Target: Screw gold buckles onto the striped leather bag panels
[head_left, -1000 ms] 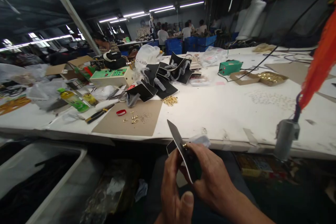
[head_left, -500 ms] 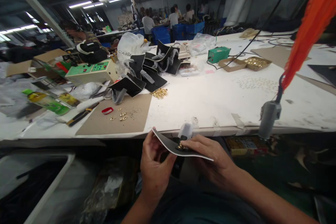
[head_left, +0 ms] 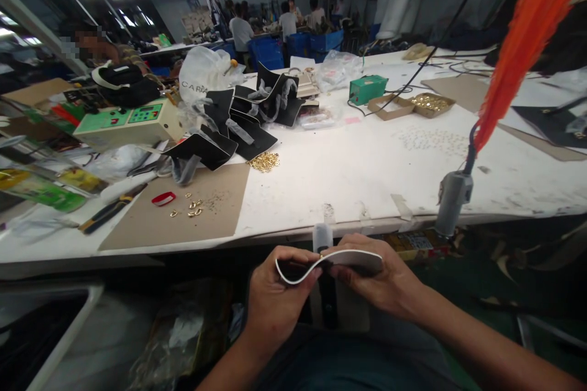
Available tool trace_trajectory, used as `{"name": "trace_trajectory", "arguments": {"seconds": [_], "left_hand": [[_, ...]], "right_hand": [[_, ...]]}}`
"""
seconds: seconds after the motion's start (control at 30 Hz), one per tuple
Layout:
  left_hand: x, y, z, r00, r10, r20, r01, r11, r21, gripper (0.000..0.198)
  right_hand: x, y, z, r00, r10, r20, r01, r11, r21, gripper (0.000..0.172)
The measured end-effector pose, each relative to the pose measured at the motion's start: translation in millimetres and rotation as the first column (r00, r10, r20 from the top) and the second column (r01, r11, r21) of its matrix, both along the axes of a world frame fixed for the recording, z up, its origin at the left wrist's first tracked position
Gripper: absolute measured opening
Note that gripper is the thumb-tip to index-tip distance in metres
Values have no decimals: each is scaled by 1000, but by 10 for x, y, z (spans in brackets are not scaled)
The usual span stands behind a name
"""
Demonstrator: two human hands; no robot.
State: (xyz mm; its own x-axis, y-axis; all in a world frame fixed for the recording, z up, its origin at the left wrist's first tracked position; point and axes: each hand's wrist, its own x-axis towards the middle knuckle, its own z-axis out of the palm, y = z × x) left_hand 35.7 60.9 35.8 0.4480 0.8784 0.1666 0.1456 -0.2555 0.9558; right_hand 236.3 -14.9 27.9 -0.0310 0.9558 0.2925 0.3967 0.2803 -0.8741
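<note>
Both hands hold a thin leather piece, black on one face and pale on the other, bent into a fold below the table's front edge. My left hand grips its folded left end with fingers curled round it. My right hand pinches its right part, next to a small gold fitting. A pale strip hangs under the piece, between the hands. On the table ahead lies a brown cardboard sheet with several small gold fittings and a red ring.
The white table carries a pile of black leather pieces, a heap of gold parts, pliers, a cream and green machine, a green box. An orange brush on a grey post stands right. Several people work far behind.
The leather piece went from upright and edge-on to flat, then bent into a fold. Both hands moved up closer to the table edge. The view tilted lower and shifted right.
</note>
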Motion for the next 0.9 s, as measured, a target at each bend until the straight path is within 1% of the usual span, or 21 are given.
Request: {"name": "trace_trajectory", "arguments": {"seconds": [0.07,0.1,0.17,0.23,0.3,0.4,0.47,0.5,0.57,0.63,0.7,0.73,0.8,0.87,0.9], "left_hand": [[44,49,-22,997,30,-66,-33,999,-43,14],[60,82,-34,994,55,-97,-61,996,-61,17],[89,169,-59,986,88,-144,-103,989,-104,20],[131,295,-95,984,78,-162,-101,985,-141,23],[206,459,-146,989,37,-144,-64,980,-190,28],[380,722,-212,998,-13,-56,-6,946,-325,36],[497,859,-193,1000,-19,-12,12,904,-427,37],[541,906,-157,1000,-17,2,16,882,-471,37],[586,960,-48,999,-31,23,39,843,-536,36],[582,981,54,996,-77,49,91,820,-565,38],[567,1002,77,991,-114,64,130,805,-579,40],[568,1019,50,991,-115,65,131,797,-590,39],[594,1067,-60,995,-90,50,101,779,-618,38],[634,1110,-170,998,-65,21,63,768,-637,35],[644,1119,-198,998,-62,10,54,766,-640,34]], "right_hand": [[-8,41,-25,988,-87,-132,69,988,-136,23],[0,71,-26,974,-126,-186,84,972,-218,24],[43,153,-14,951,-174,-256,64,920,-387,26],[118,271,-2,943,-191,-271,24,855,-519,32],[207,421,-9,951,-202,-235,24,805,-593,38],[316,670,-43,964,-229,-137,101,789,-605,41],[358,800,-39,955,-274,-110,152,776,-612,41],[370,842,-19,945,-300,-127,159,764,-626,41],[382,879,53,916,-339,-215,123,748,-653,41],[383,876,132,893,-334,-302,59,752,-657,40],[381,880,157,885,-329,-330,26,741,-671,39],[382,896,136,881,-336,-334,18,728,-686,38],[388,952,39,873,-364,-324,25,697,-716,38],[399,1007,-70,876,-382,-293,51,680,-731,38],[402,1019,-100,880,-385,-278,64,677,-733,39]]}}
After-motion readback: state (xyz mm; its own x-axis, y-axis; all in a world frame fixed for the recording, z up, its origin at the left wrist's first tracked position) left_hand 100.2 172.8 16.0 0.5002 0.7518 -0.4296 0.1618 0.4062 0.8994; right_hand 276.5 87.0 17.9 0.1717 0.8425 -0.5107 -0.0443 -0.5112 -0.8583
